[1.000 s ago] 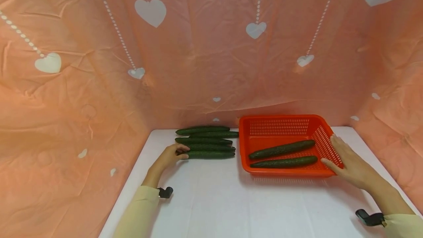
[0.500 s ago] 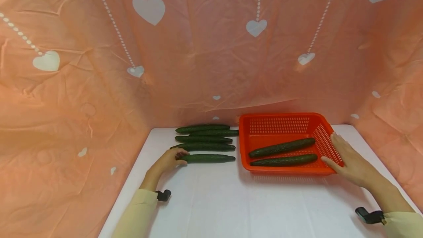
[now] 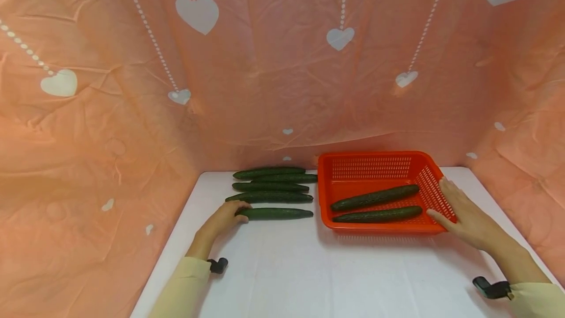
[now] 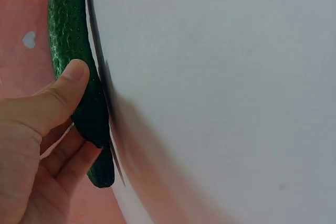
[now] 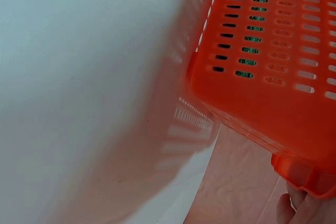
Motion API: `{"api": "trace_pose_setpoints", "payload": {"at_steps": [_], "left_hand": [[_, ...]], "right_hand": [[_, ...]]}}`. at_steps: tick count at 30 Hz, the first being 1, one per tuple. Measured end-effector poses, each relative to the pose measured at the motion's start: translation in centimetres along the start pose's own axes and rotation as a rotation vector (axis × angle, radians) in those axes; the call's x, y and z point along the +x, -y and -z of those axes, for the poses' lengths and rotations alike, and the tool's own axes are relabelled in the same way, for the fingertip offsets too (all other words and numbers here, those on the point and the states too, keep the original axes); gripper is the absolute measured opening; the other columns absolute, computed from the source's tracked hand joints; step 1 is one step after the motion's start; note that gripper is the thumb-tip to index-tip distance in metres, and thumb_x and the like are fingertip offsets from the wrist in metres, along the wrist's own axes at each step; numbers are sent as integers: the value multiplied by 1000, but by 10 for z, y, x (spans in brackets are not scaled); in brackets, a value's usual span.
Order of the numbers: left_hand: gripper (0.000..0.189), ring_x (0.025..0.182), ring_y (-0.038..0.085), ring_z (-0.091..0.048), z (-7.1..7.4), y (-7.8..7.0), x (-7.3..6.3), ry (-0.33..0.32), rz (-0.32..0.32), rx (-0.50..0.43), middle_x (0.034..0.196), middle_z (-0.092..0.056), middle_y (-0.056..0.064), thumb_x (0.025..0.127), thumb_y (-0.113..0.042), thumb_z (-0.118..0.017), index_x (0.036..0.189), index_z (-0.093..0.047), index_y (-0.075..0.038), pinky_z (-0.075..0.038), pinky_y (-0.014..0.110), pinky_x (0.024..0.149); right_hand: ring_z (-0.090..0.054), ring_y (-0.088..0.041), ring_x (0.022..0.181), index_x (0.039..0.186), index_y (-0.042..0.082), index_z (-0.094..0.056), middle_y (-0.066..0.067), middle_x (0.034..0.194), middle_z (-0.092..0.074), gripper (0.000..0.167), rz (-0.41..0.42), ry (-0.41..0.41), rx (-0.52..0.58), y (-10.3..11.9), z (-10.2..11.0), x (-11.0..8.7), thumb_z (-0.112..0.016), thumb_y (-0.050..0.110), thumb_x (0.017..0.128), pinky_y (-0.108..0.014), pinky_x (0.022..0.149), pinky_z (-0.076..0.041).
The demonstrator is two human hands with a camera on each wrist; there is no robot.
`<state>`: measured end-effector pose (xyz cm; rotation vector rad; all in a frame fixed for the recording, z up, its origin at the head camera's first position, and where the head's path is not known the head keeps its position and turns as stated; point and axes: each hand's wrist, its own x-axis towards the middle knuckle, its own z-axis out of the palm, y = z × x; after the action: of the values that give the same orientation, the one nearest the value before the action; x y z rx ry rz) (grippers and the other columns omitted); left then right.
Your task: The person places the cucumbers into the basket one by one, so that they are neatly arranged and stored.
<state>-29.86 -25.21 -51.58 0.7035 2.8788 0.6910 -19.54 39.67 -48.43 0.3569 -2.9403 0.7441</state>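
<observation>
Cucumber, nearest to me of five beside the red basket, has its left end pinched in my left grip. My right grip, spread, rests at the basket's right rim, above the worktop.

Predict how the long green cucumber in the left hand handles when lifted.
The cucumber is probably stiff: it looks nearly straight. The left hand holds it near one end, so the far end may dip; rounded sides could make it roll.
</observation>
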Motion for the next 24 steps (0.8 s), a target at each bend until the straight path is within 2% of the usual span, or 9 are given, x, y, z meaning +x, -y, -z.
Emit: {"api": "trace_pose_setpoints", "payload": {"at_steps": [7, 17, 21, 24], "left_hand": [[29, 125, 44, -64, -4, -6, -9, -49, 15, 25, 126, -72, 18, 99, -14, -77, 125, -74, -3, -49, 60, 110], [27, 118, 47, -68, -2, -11, -17, -120, -37, 29, 121, -75, 21, 99, -12, -76, 123, -76, -1, -52, 62, 104], [30, 116, 46, -70, -2, -9, -22, -155, -28, -9, 122, -75, 23, 99, -12, -76, 126, -75, 1, -54, 60, 102], [33, 112, 42, -71, -1, -8, -23, -181, -1, -83, 124, -73, 24, 100, -11, -75, 129, -74, 2, -57, 57, 99]], "right_hand": [[-6, -58, 159, 171, 2, -1, -33, 175, -4, 98, 13, -11, -9, -1, -1, -1, -63, 42, 106, -80, 121, -8], [-6, -58, 159, 171, 2, -1, -34, 174, -3, 98, 11, -3, 1, 1, 0, -1, -63, 42, 106, -80, 121, -7], [-5, -59, 159, 171, 3, 1, -34, 174, -3, 99, 4, 8, 5, 1, 0, 0, -63, 43, 106, -81, 120, -8], [-5, -59, 159, 171, 3, 1, -34, 174, -3, 99, 1, 7, -1, 1, 1, 0, -63, 43, 106, -82, 119, -10]]}}
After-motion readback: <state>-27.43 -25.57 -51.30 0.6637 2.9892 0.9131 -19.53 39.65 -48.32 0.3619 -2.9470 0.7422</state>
